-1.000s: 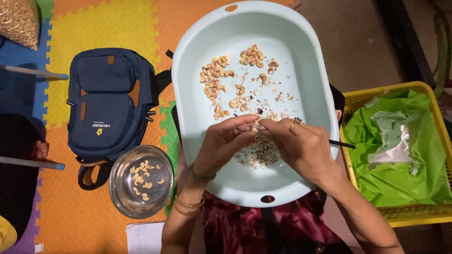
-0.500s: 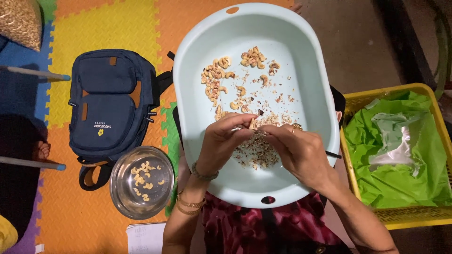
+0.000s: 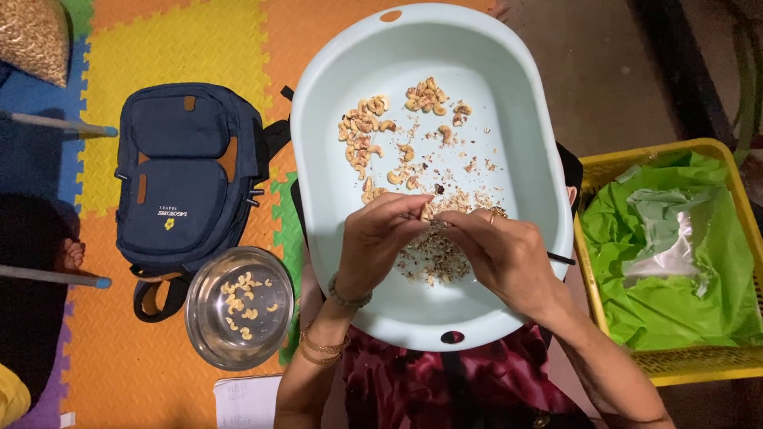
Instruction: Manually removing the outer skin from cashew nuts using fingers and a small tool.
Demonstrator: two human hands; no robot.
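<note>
The left hand [image 3: 380,238] and the right hand [image 3: 499,253] meet fingertip to fingertip over the pale blue tub [image 3: 524,159], both pinched shut on one small cashew kernel [image 3: 430,213], with a thin dark tool just showing past the right hand. The kernel looks light, hard, brittle and curved, likely to snap if squeezed, so it is best held lightly across its thicker middle. Below lies a heap of skin flakes [image 3: 433,258], beyond it loose cashews [image 3: 367,135], and to the left a steel bowl [image 3: 203,318] of kernels.
</note>
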